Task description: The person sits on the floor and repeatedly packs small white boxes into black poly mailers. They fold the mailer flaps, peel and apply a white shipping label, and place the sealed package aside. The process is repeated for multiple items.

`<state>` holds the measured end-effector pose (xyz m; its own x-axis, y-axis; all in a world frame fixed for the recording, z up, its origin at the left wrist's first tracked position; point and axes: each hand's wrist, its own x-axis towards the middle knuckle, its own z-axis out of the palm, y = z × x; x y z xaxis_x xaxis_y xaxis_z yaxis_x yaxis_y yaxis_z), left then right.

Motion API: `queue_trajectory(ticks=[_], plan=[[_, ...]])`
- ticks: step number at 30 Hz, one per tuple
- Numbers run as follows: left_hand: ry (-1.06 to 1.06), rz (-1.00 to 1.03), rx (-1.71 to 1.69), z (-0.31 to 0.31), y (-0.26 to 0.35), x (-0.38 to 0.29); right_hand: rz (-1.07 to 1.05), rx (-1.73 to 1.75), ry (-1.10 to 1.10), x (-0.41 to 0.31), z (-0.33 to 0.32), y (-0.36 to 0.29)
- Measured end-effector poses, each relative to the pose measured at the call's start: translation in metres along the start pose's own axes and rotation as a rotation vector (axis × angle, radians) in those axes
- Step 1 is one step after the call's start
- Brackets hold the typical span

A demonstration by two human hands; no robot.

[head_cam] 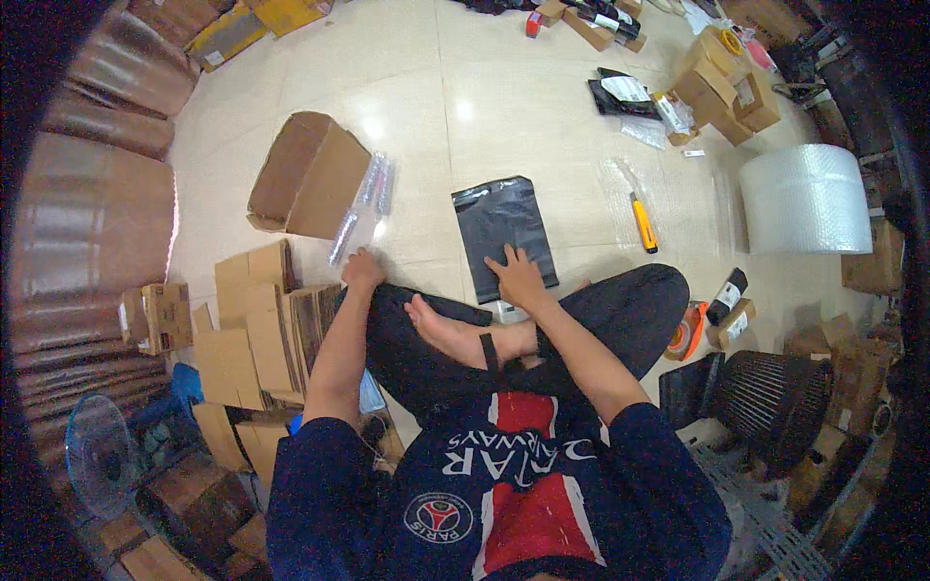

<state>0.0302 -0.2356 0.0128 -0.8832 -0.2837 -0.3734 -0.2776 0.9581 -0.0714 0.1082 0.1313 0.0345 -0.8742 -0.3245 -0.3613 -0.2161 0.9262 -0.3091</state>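
Observation:
On the tiled floor before me lies a flat black plastic mailing bag (501,225). My right hand (517,279) rests on its lower part with the fingers spread. Part of a small white object (508,312) shows at the bag's near edge, mostly hidden. By my left knee, my left hand (363,270) is near the lower end of a clear bubble-wrap piece (374,189); whether its fingers touch or hold the wrap is unclear. That wrap lies against an open brown cardboard box (312,174). A yellow utility knife (643,224) rests on a sheet of bubble wrap (617,189) to the right.
A large bubble-wrap roll (805,200) stands at the right. Flattened cardboard boxes (254,327) are stacked beside my left leg. An orange tape roll (686,330) lies by my right knee. Black parcels (625,94) and cartons (705,87) lie at the far right; a fan (100,454) is at the lower left.

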Motion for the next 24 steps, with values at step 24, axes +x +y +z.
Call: queue_trajectory(ticks=[24], plan=[[0.264,0.684,-0.062,-0.026,0.241,0.011,0.306,-0.012,0.274,-0.003,-0.024,0.073]])
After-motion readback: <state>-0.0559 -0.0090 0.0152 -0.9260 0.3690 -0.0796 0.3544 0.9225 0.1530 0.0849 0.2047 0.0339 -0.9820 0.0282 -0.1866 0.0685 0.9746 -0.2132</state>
